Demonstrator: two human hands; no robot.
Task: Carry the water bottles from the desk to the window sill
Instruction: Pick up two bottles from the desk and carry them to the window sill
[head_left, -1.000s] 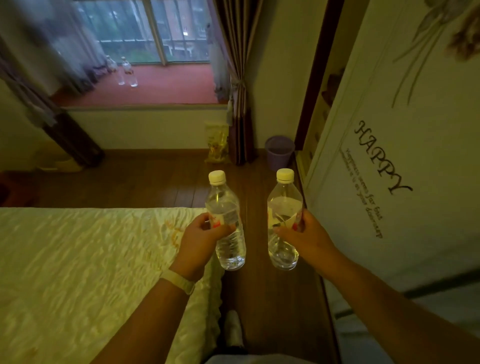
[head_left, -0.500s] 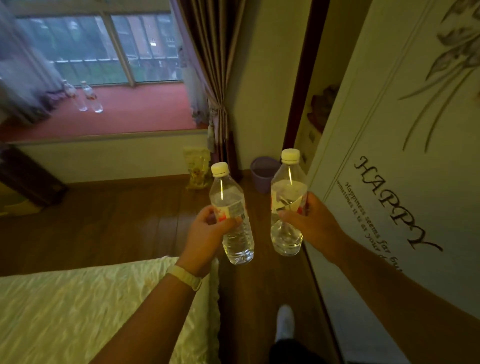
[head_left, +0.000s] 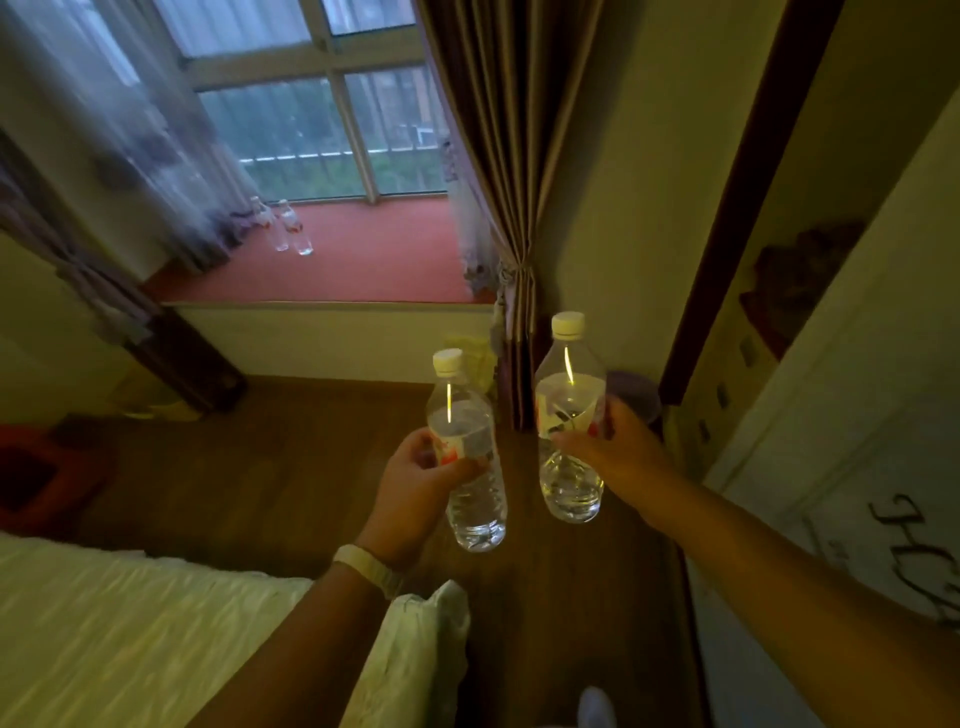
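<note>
My left hand (head_left: 415, 488) grips a clear water bottle (head_left: 470, 457) with a white cap, held upright over the wooden floor. My right hand (head_left: 610, 452) grips a second clear water bottle (head_left: 569, 410) with a white cap, a little higher and to the right. The red window sill (head_left: 374, 254) lies ahead, beyond the floor. Two more water bottles (head_left: 291, 231) stand on the sill at its left, near the sheer curtain.
A bed with a pale cover (head_left: 156, 634) fills the lower left. A white wardrobe door (head_left: 857, 467) with lettering runs along the right. A brown curtain (head_left: 509, 156) hangs tied by the sill's right end, a purple bin (head_left: 636, 397) and a yellow bag (head_left: 475, 358) below it.
I have walked forward past the bed; the window sill is nearer and larger in view. Both hands still carry their bottles, now held a little higher.
</note>
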